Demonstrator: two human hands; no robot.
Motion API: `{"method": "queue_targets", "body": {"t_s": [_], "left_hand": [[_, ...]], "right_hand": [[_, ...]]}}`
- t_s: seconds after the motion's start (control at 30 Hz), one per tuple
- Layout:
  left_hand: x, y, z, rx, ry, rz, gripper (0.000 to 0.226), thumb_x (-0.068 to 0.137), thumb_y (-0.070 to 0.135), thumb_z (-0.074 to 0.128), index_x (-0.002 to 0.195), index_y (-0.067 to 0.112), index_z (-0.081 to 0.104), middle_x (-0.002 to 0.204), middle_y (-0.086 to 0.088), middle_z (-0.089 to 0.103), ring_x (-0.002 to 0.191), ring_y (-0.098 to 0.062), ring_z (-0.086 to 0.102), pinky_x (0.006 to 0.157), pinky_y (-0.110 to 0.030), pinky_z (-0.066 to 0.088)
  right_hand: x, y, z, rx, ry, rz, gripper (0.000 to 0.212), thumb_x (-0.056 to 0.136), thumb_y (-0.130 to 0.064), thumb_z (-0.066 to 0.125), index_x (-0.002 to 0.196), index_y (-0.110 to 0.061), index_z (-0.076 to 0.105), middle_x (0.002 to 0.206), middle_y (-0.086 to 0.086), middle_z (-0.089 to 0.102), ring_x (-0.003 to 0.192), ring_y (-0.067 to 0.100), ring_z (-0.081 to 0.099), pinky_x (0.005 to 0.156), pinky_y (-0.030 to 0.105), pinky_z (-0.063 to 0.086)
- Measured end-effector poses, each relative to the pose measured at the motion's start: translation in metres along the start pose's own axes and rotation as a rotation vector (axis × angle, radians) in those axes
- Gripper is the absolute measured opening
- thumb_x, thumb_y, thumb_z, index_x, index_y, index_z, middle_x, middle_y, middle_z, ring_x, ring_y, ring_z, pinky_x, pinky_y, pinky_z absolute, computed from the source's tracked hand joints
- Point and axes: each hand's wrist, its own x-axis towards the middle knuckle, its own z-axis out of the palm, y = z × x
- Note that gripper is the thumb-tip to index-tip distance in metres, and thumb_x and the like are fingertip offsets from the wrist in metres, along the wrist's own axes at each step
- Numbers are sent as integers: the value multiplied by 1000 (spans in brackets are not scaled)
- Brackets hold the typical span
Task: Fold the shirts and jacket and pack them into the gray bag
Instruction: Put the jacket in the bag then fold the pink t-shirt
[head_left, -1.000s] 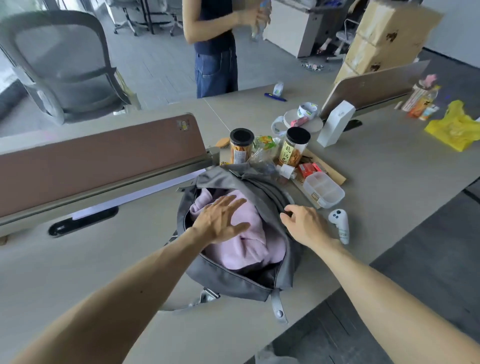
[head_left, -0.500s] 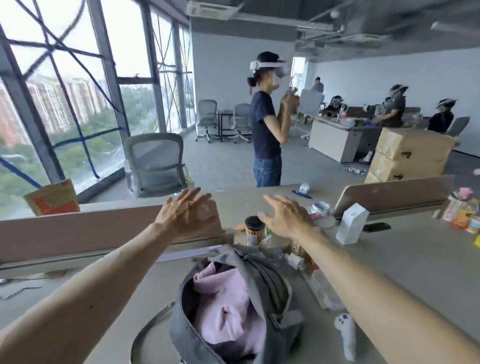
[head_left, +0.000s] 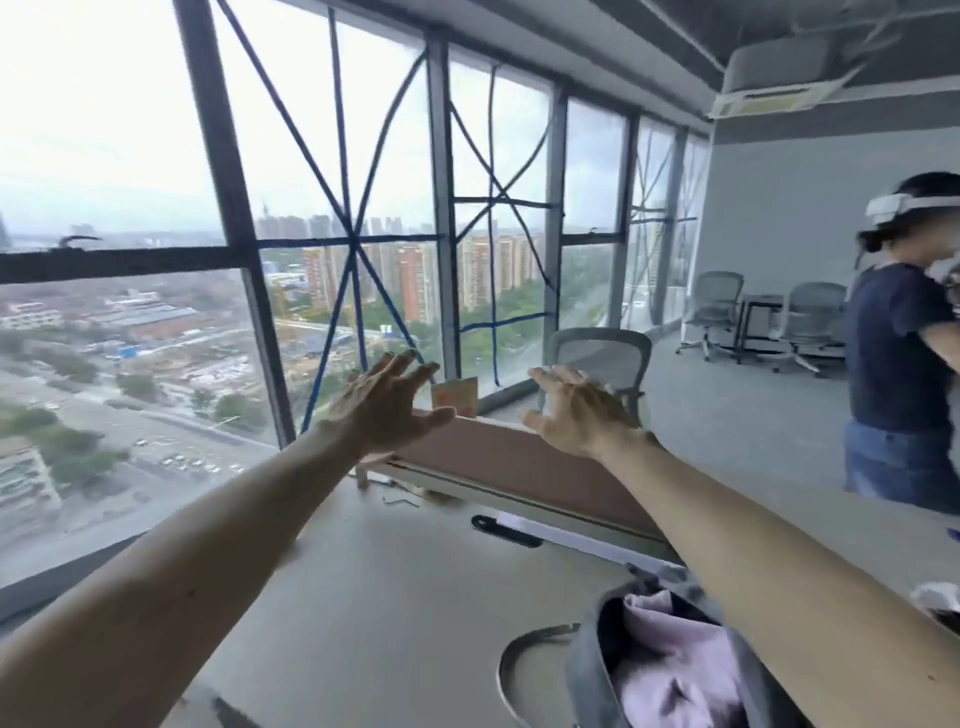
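Gray bag (head_left: 584, 670) lies open below; left hand (head_left: 384, 410) and right hand (head_left: 576, 410) stretch forward, each grip wide.

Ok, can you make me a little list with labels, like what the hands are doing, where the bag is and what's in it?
left hand: up in the air above the table, fingers spread, holding nothing
right hand: up beside it, fingers spread, holding nothing
gray bag: on the table at the lower right, open at the top
inside the bag: a pink garment, bunched up
hands and bag: apart, not touching
behind: brown desk divider, gray chair, big windows
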Motion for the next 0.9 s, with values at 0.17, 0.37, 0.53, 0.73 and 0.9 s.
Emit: {"method": "queue_targets", "body": {"t_s": [0.17,0.37,0.53,0.73,0.9], "left_hand": [[-107,-133,-42,76,2,-284,83,85,81,39,154,38,26,167,-1,15,152,-26,18,118,-58,24],[-289,-275,-104,181,-14,-671,88,80,85,34,154,38,26,167,1,15,152,-26,17,118,-55,23],[-466,-343,-148,273,11,-990,92,75,86,31,152,36,33,164,1,24,150,-23,23,118,-49,26],[-639,-348,-180,289,-64,-1362,87,76,84,34,150,39,33,166,5,15,152,-21,17,119,-51,22],[-752,-321,-186,295,-100,-1629,90,78,87,33,153,37,28,166,3,16,151,-23,18,118,-54,21]], "right_hand": [[29,-159,24,63,-73,-272,72,85,-65,43,150,-35,30,153,11,37,134,34,42,107,51,37],[17,-378,61,157,-122,-637,69,91,-61,46,151,-31,28,156,11,33,137,36,38,108,48,38],[-37,-542,100,202,-157,-901,69,90,-62,46,150,-35,28,157,6,30,140,33,34,109,51,35],[-119,-675,129,214,-241,-1185,69,92,-58,51,151,-29,30,154,7,34,137,32,38,106,46,39],[-196,-760,151,191,-341,-1405,70,92,-60,49,152,-29,29,155,7,33,136,32,39,107,48,37]]}}
